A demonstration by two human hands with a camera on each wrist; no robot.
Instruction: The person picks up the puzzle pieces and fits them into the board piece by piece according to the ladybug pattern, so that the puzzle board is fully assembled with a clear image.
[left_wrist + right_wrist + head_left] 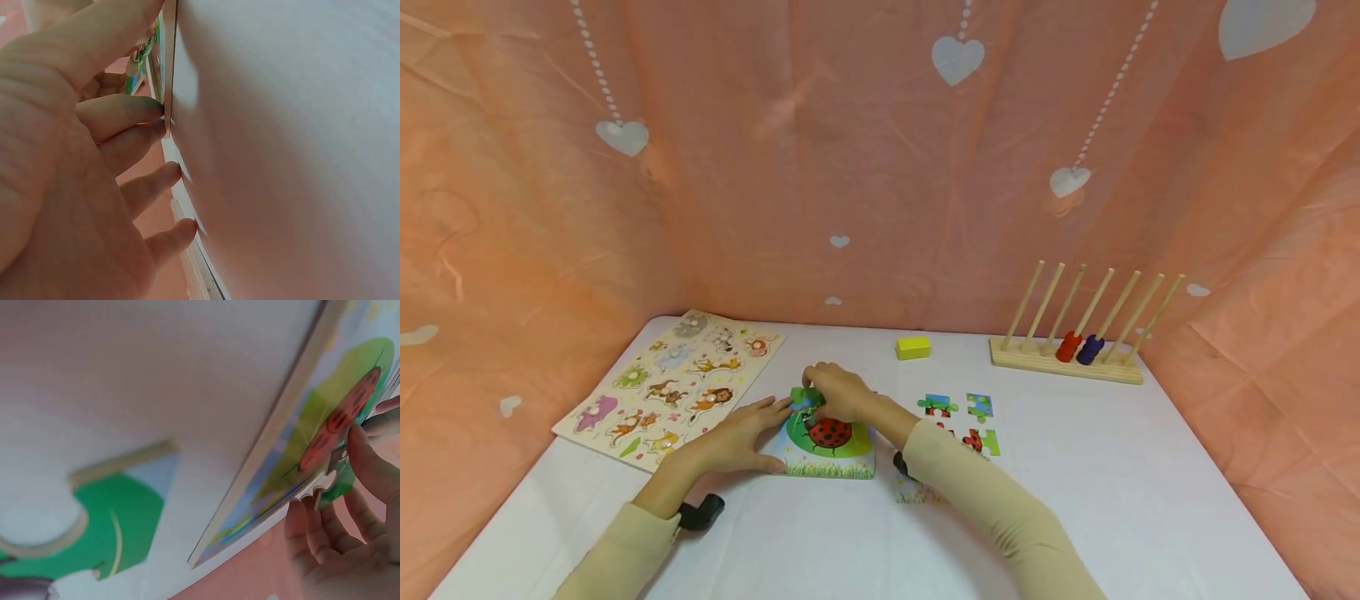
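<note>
A ladybug picture puzzle board (857,469) lies on the white table in front of me. My left hand (730,442) rests along its left side with fingers extended, the fingertips and thumb at the board's edge. Over the top left part of the board, my right hand (841,393) pinches a green puzzle piece (340,486) between thumb and fingers. In the left wrist view, that puzzle piece (139,69) is tilted above the board. The right hand covers the board's upper right part in the head view.
Loose puzzle pieces (981,406) lie to the right, partly hidden by the right forearm. An animal peg board (700,379) is at the left. Behind stand a yellow block (913,348) and a wooden rod stand (1037,360) with red and purple beads.
</note>
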